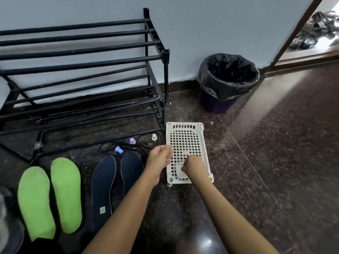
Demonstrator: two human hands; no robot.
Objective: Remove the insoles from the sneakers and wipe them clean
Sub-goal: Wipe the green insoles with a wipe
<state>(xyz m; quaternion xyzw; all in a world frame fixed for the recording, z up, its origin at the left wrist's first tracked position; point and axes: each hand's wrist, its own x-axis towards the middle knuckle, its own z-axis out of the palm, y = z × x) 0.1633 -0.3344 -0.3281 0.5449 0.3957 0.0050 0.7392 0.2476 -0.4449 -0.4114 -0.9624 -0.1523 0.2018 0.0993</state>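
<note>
My right hand grips a white wipe over the basket; left hand loosely curled, empty, beside its left rim

The shoe rack stands against the wall; before it on the floor lie two pairs of insoles side by side. Right of them sits a perforated tray, the right hand holding a small pad on it. A bin stands behind the tray

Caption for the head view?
Green insoles and navy insoles on floor; right hand grips white cloth over white basket, left hand beside.
</note>
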